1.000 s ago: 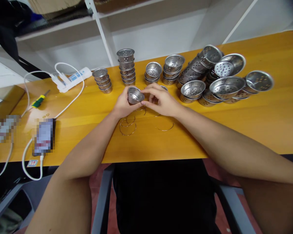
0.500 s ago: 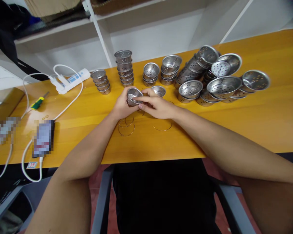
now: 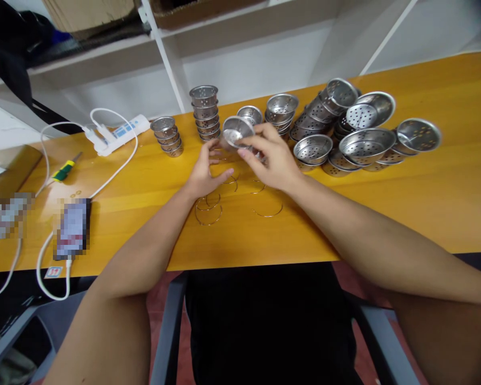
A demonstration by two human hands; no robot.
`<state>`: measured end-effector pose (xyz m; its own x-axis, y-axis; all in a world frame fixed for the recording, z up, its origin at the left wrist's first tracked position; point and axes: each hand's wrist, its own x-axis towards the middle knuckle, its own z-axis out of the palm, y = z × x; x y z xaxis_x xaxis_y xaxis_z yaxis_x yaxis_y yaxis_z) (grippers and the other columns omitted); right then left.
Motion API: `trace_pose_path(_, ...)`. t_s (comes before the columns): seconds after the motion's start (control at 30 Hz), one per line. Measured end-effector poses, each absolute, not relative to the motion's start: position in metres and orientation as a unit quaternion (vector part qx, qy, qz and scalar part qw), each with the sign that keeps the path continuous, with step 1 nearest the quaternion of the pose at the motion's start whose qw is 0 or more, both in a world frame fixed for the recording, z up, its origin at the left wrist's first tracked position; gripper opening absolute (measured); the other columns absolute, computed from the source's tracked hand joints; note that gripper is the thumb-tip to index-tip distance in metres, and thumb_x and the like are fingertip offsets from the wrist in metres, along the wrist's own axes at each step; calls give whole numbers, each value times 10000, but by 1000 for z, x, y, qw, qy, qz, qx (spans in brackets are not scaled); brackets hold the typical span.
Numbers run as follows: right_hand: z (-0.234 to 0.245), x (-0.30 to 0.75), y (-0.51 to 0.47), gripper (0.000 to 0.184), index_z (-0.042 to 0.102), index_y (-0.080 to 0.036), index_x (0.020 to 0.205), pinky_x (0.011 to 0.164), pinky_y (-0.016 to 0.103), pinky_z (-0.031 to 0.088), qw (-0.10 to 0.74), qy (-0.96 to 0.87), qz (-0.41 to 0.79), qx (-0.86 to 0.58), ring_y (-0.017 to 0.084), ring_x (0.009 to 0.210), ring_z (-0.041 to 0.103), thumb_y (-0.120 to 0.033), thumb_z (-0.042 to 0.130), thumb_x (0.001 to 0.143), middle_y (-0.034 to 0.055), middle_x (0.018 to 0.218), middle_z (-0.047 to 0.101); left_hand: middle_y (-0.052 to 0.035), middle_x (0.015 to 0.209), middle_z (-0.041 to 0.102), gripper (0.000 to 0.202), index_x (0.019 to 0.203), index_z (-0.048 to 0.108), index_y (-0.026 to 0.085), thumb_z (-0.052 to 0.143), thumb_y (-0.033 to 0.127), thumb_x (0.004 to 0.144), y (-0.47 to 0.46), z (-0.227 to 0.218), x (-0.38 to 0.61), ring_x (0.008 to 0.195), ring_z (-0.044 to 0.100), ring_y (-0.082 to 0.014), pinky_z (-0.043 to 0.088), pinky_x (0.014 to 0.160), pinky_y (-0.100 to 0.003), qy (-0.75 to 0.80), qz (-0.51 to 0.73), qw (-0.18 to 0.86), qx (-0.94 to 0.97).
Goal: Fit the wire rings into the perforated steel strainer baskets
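Observation:
A perforated metal strainer cup (image 3: pixel 237 130), slightly blurred, is pinched at its right side by my right hand (image 3: pixel 273 155). My left hand (image 3: pixel 207 171) is held just left of that cup with thumb and fingers apart and nothing between them. Below the hands, thin wire rings (image 3: pixel 208 222) lie on the wooden table (image 3: pixel 304 230), and another curved wire (image 3: pixel 268 215) rests to their right. Behind the held cup stands a short stack of strainer cups (image 3: pixel 250 114). What lies under my right palm is mostly hidden.
Small cups are stacked at the back left (image 3: pixel 166 136), beside a taller stack (image 3: pixel 205 115). Wider strainer cups (image 3: pixel 366 145) crowd the right. A power strip (image 3: pixel 122 133), a screwdriver (image 3: pixel 64 170) and a phone (image 3: pixel 72 227) with white cables occupy the left.
My right hand has lifted the strainer cup up and to the right, out of my left hand. The left hand's fingers have spread. Wire pieces beneath the hands are now more visible.

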<state>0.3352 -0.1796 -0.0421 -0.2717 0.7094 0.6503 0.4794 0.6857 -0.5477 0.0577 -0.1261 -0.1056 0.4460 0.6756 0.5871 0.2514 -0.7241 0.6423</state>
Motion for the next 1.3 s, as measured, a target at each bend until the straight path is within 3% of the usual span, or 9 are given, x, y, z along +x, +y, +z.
trace_pose_path(0.17, -41, 349, -169, 694, 890, -295, 1439, 1240, 688, 644, 463, -747, 69, -472, 454, 1332, 777, -832, 499, 1237, 202, 1432, 750, -197, 1706, 668, 647, 1578, 670, 275, 877, 661, 1102, -133, -93, 54, 1567, 739, -357, 711, 1238, -524, 295, 411, 211, 836)
trace_pose_path(0.47, -52, 341, -168, 696, 911, -249, 1271, 1188, 659, 647, 433, -767, 126, -456, 403, 1171, 770, -843, 551, 1217, 171, 1219, 775, -198, 1708, 679, 558, 1512, 719, 246, 866, 596, 1102, -136, -87, 54, 1594, 724, -337, 694, 1280, -503, 310, 398, 216, 836)
trace_pose_path(0.53, -48, 340, -171, 698, 918, -256, 1263, 1142, 643, 667, 444, -770, 144, -435, 388, 1132, 764, -861, 574, 1201, 160, 1193, 787, -204, 1698, 688, 624, 1534, 694, 244, 889, 625, 1080, -135, -89, 55, 1571, 739, -347, 702, 1267, -522, 319, 393, 225, 832)
trace_pose_path(0.7, -38, 334, -183, 605, 920, -319, 1378, 1093, 582, 683, 472, -797, 173, -336, 370, 1213, 778, -810, 604, 1221, 140, 1335, 799, -222, 1666, 726, 1063, 1650, 537, 250, 1024, 834, 907, -132, -95, 61, 1497, 790, -385, 694, 1297, -659, 310, 438, 281, 796)
trace_pose_path(0.87, -40, 321, -194, 461, 907, -358, 1445, 1178, 608, 655, 445, -841, 192, -242, 377, 1296, 782, -680, 640, 1252, 132, 1379, 797, -89, 1277, 859, 777, 1305, 717, 295, 984, 911, 915, -127, -97, 65, 1155, 844, -305, 758, 1129, -658, 274, 395, 334, 811)
trace_pose_path(0.93, -40, 323, -194, 499, 900, -366, 1477, 1195, 622, 657, 451, -827, 169, -291, 398, 1347, 766, -705, 608, 1256, 142, 1436, 779, -116, 1376, 845, 825, 1409, 705, 286, 984, 891, 922, -123, -101, 62, 1246, 838, -327, 733, 1184, -662, 310, 416, 301, 800)
trace_pose_path(1.03, -39, 337, -186, 553, 912, -354, 1469, 1173, 648, 662, 440, -798, 111, -396, 439, 1362, 757, -753, 608, 1236, 161, 1481, 752, -185, 1571, 748, 1068, 1663, 532, 262, 990, 873, 917, -114, -109, 52, 1461, 793, -377, 665, 1301, -640, 374, 483, 230, 758)
trace_pose_path(1.17, -47, 361, -169, 557, 961, -314, 1275, 999, 651, 668, 318, -814, 49, -484, 410, 1073, 778, -775, 659, 1194, 156, 1208, 777, -203, 1605, 700, 1071, 1678, 477, 279, 981, 870, 940, -102, -116, 42, 1515, 766, -393, 637, 1328, -609, 406, 512, 189, 733)
trace_pose_path(1.3, -58, 363, -163, 491, 984, -280, 1226, 858, 569, 638, 205, -811, 30, -547, 348, 914, 750, -670, 687, 1197, 149, 1067, 762, -203, 1614, 688, 1072, 1688, 493, 285, 939, 924, 951, -101, -117, 41, 1514, 762, -393, 638, 1331, -600, 408, 502, 186, 740)
